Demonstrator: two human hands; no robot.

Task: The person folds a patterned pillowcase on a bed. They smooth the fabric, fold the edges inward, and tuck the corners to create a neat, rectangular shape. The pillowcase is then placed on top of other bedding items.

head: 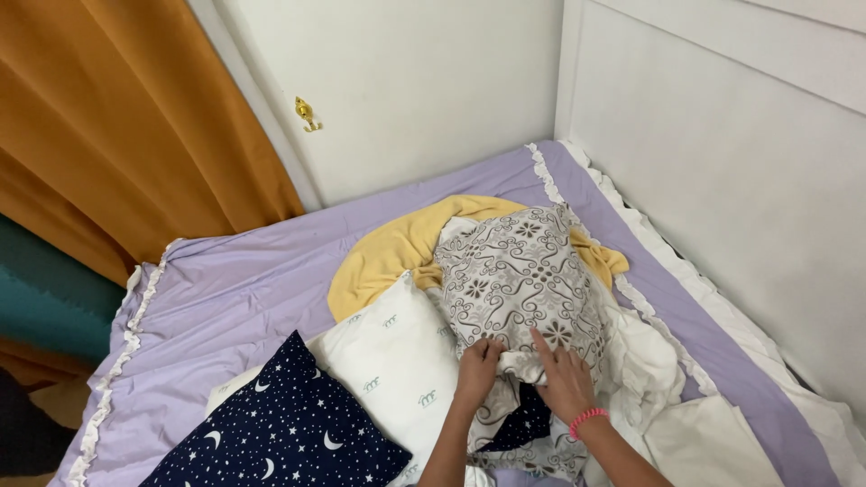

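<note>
My left hand (476, 368) grips the bunched lower edge of a grey-and-white patterned pillowcase (523, 275) that lies on the bed. My right hand (564, 379), with a pink band at the wrist, lies flat with fingers spread on the same cloth just to the right. A dark blue starry fabric (526, 424) shows under the patterned cloth between my wrists. A white pillow (397, 361) sits directly left of my left hand. A yellow blanket (401, 248) lies behind the patterned cloth.
A navy pillow with moons and stars (289, 433) lies at the front left. The lilac bedsheet (234, 289) with a white frill covers the bed. White cloth (649, 370) is piled at the right. White walls stand behind and right; an orange curtain (117, 135) hangs left.
</note>
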